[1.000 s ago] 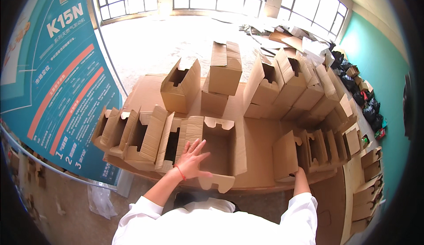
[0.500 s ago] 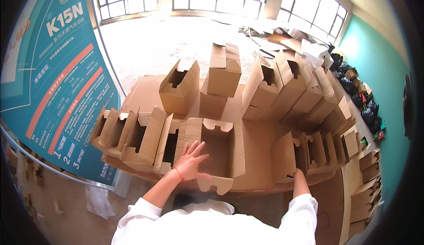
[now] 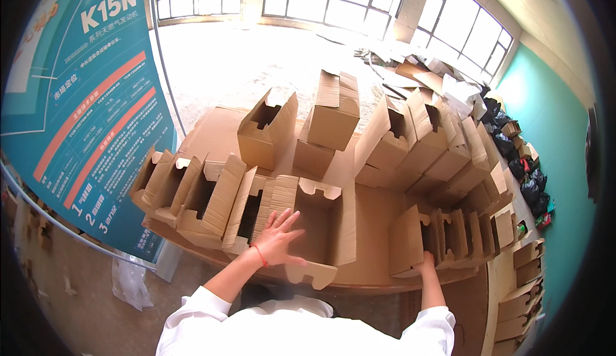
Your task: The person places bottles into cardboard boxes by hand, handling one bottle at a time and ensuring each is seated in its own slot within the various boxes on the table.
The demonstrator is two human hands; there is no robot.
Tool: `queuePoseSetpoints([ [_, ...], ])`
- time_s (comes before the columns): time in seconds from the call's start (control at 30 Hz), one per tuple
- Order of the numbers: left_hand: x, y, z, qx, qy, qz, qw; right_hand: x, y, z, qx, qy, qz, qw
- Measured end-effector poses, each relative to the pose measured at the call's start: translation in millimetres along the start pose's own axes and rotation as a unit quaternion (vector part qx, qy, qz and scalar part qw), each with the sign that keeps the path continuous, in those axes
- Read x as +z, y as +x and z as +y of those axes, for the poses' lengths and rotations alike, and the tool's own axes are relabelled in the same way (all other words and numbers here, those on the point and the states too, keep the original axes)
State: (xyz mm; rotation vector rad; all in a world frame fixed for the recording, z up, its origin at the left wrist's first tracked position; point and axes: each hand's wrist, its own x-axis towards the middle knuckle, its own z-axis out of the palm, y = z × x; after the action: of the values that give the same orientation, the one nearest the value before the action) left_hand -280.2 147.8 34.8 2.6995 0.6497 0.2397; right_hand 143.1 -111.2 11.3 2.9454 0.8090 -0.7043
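Note:
Open-topped cardboard boxes stand in rows on a cardboard-covered table. My left hand, a red cord at its wrist, lies with fingers spread against the left side of a wide open box. That box has notched end flaps, the near one bent out towards me. At the right, my right hand is closed round the near edge of a narrower cardboard box. Its fingertips are hidden inside that box's opening. More narrow open boxes stand close against it on the right.
Narrow boxes line the table's left front. Farther back are a single open box, two stacked boxes and a row of taller ones. A printed banner stands left; black bags lie along the right wall.
The view has tilted slightly. My right hand has shifted a little left, its fingers farther over the box's near edge. My left hand stays against the wide box.

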Motion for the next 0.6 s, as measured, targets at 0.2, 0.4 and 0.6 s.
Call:
queuePoseSetpoints([
  [0.2,1,1,-1,0.006,0.009,-0.002,1.0,-38,-43,-20,-0.056,0.065,0.346,0.934],
  [0.4,1,-1,-2,0.01,0.01,0.014,1.0,-111,-148,-88,-0.209,0.154,0.464,0.847],
  [0.6,-1,2,0,-0.007,0.026,-0.008,1.0,-118,-195,-150,-0.336,0.41,0.333,0.78],
])
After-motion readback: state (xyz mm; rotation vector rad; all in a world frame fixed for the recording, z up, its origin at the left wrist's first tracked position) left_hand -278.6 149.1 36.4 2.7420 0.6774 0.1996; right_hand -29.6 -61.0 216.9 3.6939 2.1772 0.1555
